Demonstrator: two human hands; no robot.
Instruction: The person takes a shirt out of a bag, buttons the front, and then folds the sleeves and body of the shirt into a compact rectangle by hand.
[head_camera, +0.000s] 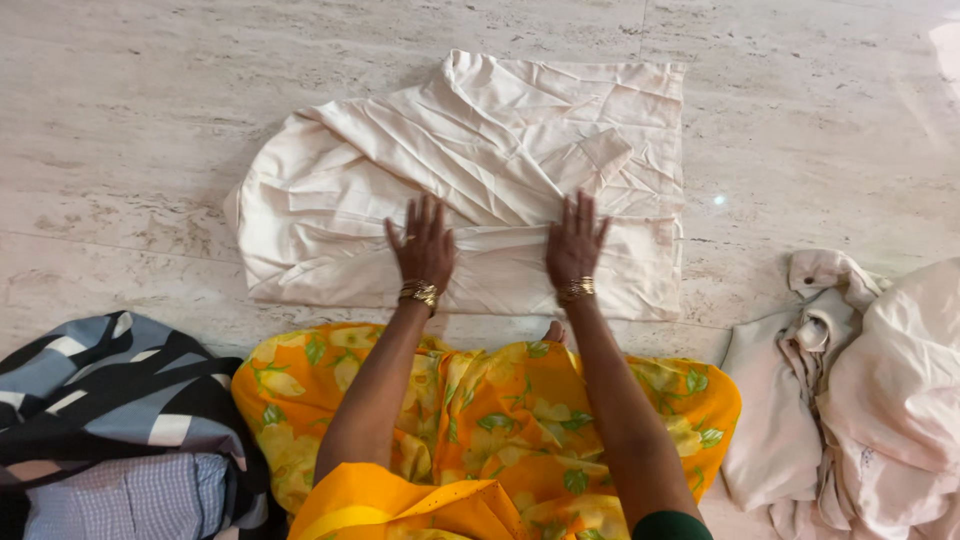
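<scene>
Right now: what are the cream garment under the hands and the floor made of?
Cream garment: looks like thin woven fabric, matte, probably cotton or a blend; fine creases, soft folds. Floor: polished stone slabs, possibly marble or travertine; streaky veining, straight joints, glossy light reflection.

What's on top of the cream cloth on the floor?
Both hands lie flat on the cream cloth: left hand, right hand. Whatever lies beneath its folds is covered.

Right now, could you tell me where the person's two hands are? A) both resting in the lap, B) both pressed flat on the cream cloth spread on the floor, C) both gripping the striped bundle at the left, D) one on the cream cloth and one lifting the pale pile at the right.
B: the left hand and right hand lie palm-down, fingers spread, on the cream cloth on the marble floor.
</scene>
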